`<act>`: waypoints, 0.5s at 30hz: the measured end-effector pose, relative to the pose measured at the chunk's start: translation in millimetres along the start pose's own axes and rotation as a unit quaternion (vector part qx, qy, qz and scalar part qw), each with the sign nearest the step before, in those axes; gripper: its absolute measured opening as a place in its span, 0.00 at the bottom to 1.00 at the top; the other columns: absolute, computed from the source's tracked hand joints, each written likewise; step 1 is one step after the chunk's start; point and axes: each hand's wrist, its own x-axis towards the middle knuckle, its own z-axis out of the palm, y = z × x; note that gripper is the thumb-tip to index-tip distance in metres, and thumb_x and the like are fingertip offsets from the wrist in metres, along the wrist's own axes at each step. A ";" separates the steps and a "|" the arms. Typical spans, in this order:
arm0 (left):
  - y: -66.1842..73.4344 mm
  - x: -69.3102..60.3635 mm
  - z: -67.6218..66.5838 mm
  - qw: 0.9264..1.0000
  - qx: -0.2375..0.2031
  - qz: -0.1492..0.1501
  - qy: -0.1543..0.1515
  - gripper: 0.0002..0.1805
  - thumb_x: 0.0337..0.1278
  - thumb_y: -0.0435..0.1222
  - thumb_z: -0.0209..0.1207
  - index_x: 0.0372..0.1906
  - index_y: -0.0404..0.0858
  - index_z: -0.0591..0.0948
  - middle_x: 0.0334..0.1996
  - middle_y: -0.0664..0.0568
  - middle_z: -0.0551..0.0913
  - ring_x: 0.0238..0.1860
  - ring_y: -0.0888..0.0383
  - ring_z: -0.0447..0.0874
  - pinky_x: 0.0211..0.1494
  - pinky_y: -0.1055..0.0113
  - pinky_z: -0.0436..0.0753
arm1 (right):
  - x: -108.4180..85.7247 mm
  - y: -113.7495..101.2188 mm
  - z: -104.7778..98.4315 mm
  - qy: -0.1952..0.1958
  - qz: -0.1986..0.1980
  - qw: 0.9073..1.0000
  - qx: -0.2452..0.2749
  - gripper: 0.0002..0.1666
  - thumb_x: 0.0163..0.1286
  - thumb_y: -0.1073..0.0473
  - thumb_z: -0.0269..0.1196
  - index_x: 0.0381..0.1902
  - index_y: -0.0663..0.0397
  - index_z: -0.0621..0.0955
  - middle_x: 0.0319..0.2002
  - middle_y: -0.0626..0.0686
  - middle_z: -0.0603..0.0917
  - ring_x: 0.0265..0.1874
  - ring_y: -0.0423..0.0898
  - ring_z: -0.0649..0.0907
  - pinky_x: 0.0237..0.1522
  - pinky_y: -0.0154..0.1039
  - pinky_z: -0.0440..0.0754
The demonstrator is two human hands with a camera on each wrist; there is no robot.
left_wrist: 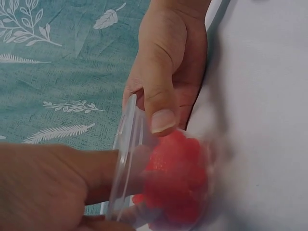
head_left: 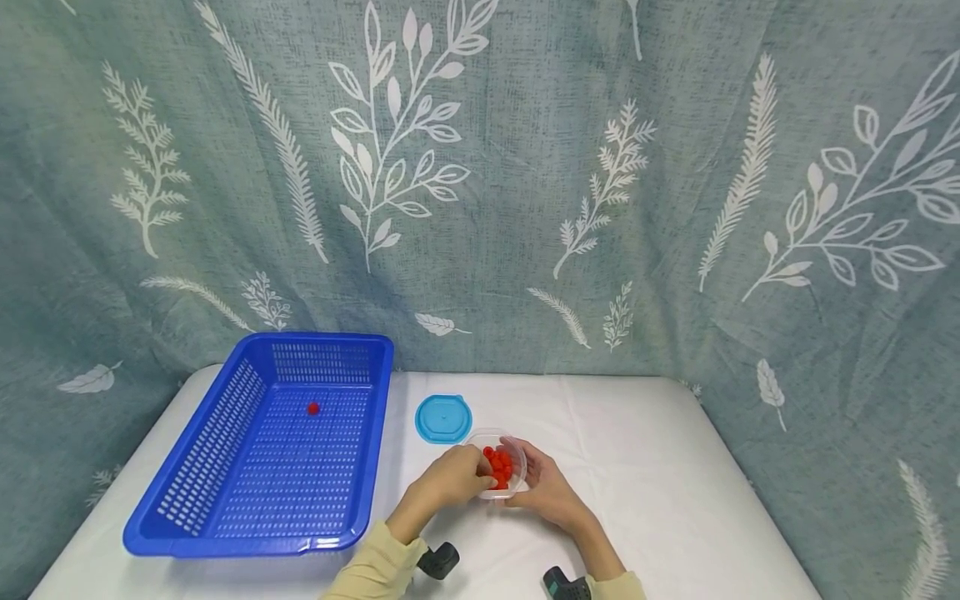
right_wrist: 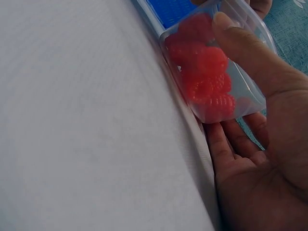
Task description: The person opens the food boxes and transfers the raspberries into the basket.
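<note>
A small clear plastic tub (head_left: 522, 468) holds several red raspberries (head_left: 500, 467). My right hand (head_left: 551, 492) grips the tub from its right side. In the right wrist view, the thumb lies along the tub's wall and other fingers are under it; the raspberries (right_wrist: 204, 72) show through the plastic. My left hand (head_left: 452, 477) reaches over the rim with thumb and fingers among the raspberries. The left wrist view shows its fingers (left_wrist: 103, 175) passing the rim, but their tips blur behind the plastic, so whether they pinch a raspberry is unclear.
Left of the hands stands a large blue plastic basket (head_left: 281, 492) with a single red raspberry (head_left: 313, 408) on its floor. A round blue lid (head_left: 443, 419) lies behind the tub on the white tablecloth (head_left: 645, 492). A patterned green curtain (head_left: 510, 208) hangs behind the table.
</note>
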 end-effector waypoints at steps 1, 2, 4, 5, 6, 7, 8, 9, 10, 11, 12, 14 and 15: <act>0.3 0.1 0.2 1.000 0.004 -0.001 0.000 0.06 0.62 0.35 0.66 0.34 0.35 0.88 0.24 0.57 0.82 0.25 0.62 0.72 0.28 0.71 0.74 | 0.0 -0.3 -0.1 -0.001 -0.002 1.000 0.000 0.54 0.52 0.69 0.77 0.75 0.57 0.66 0.75 0.58 0.67 0.76 0.57 0.64 0.70 0.29 0.64; 0.7 0.2 0.3 1.000 0.009 -0.002 0.000 0.06 0.62 0.35 0.66 0.33 0.36 0.88 0.23 0.57 0.81 0.24 0.62 0.72 0.28 0.71 0.74 | 0.0 -0.4 -0.2 -0.001 -0.004 1.000 0.000 0.54 0.52 0.69 0.78 0.75 0.58 0.66 0.75 0.59 0.68 0.76 0.57 0.64 0.70 0.29 0.64; 1.9 0.0 0.1 1.000 0.016 -0.004 0.000 0.07 0.62 0.35 0.66 0.31 0.37 0.88 0.22 0.58 0.80 0.24 0.62 0.71 0.28 0.71 0.74 | 0.1 -0.9 -0.2 -0.002 -0.005 1.000 0.001 0.54 0.52 0.69 0.78 0.75 0.58 0.65 0.75 0.59 0.68 0.75 0.57 0.65 0.70 0.29 0.64; 2.4 -0.1 0.1 1.000 0.019 -0.005 0.001 0.07 0.62 0.36 0.67 0.31 0.37 0.88 0.22 0.58 0.80 0.24 0.62 0.72 0.28 0.70 0.74 | 0.0 -1.3 -0.1 -0.002 -0.005 1.000 0.001 0.55 0.52 0.69 0.78 0.75 0.59 0.65 0.75 0.59 0.68 0.75 0.57 0.65 0.70 0.29 0.64; 3.0 -0.2 0.1 1.000 0.024 -0.005 0.001 0.07 0.62 0.36 0.67 0.30 0.37 0.88 0.22 0.58 0.80 0.24 0.62 0.72 0.29 0.70 0.74 | 0.1 -1.5 -0.1 -0.002 -0.004 1.000 0.000 0.55 0.52 0.69 0.78 0.75 0.59 0.65 0.75 0.59 0.68 0.75 0.57 0.65 0.70 0.29 0.64; 3.1 -0.2 0.0 1.000 0.029 -0.006 0.002 0.07 0.62 0.36 0.67 0.30 0.38 0.87 0.23 0.58 0.80 0.25 0.62 0.72 0.30 0.70 0.74 | 0.2 -1.6 0.3 -0.001 -0.003 1.000 0.000 0.55 0.52 0.68 0.79 0.75 0.58 0.65 0.75 0.59 0.68 0.75 0.57 0.65 0.70 0.30 0.64; 3.2 -0.4 -0.1 0.999 0.032 -0.006 0.004 0.07 0.62 0.37 0.67 0.30 0.38 0.87 0.23 0.58 0.80 0.25 0.62 0.72 0.31 0.69 0.75 | 0.3 -1.6 0.6 -0.001 -0.002 1.000 0.000 0.55 0.52 0.68 0.79 0.75 0.58 0.65 0.74 0.59 0.68 0.75 0.57 0.65 0.70 0.30 0.64; 3.3 -0.8 -0.2 0.999 0.033 -0.007 0.006 0.07 0.61 0.37 0.67 0.31 0.38 0.87 0.23 0.58 0.80 0.26 0.62 0.72 0.31 0.69 0.75 | 0.4 -1.9 0.9 -0.001 0.000 1.000 0.000 0.55 0.52 0.68 0.79 0.75 0.57 0.65 0.74 0.59 0.68 0.75 0.57 0.66 0.70 0.30 0.64; 3.2 -0.9 0.0 0.999 0.034 -0.007 0.008 0.07 0.61 0.37 0.68 0.31 0.38 0.87 0.24 0.58 0.81 0.27 0.62 0.72 0.33 0.68 0.75 | 0.4 -2.1 1.0 -0.001 0.001 1.000 0.002 0.55 0.52 0.68 0.79 0.75 0.57 0.65 0.74 0.59 0.68 0.75 0.57 0.66 0.70 0.31 0.64; 2.9 -1.0 0.1 0.999 0.033 -0.006 0.010 0.06 0.61 0.37 0.68 0.31 0.39 0.87 0.25 0.58 0.81 0.27 0.62 0.73 0.33 0.68 0.76 | 0.3 -2.4 1.1 0.000 0.002 1.000 0.001 0.55 0.51 0.67 0.79 0.75 0.57 0.65 0.74 0.59 0.69 0.75 0.57 0.66 0.70 0.32 0.65; 2.6 -1.1 0.4 0.999 0.030 -0.005 0.012 0.06 0.61 0.38 0.68 0.32 0.39 0.87 0.25 0.58 0.82 0.28 0.62 0.73 0.34 0.68 0.76 | 0.3 -2.6 1.1 -0.001 0.002 1.000 0.001 0.55 0.51 0.67 0.80 0.75 0.57 0.66 0.74 0.59 0.69 0.75 0.57 0.66 0.70 0.32 0.65; 1.4 -1.2 1.7 1.000 0.014 -0.001 0.016 0.06 0.61 0.38 0.68 0.33 0.39 0.88 0.27 0.58 0.84 0.29 0.62 0.74 0.35 0.68 0.76 | -0.1 -3.1 0.8 -0.002 0.002 1.000 -0.001 0.55 0.52 0.66 0.80 0.75 0.56 0.66 0.74 0.59 0.69 0.74 0.57 0.67 0.70 0.32 0.66; 0.5 -1.0 2.5 1.000 0.003 0.004 0.019 0.06 0.61 0.37 0.69 0.33 0.39 0.88 0.29 0.57 0.85 0.30 0.63 0.74 0.35 0.68 0.77 | -0.5 -3.4 0.6 -0.001 0.002 1.000 -0.002 0.55 0.51 0.66 0.80 0.75 0.56 0.66 0.74 0.59 0.69 0.74 0.57 0.67 0.69 0.32 0.67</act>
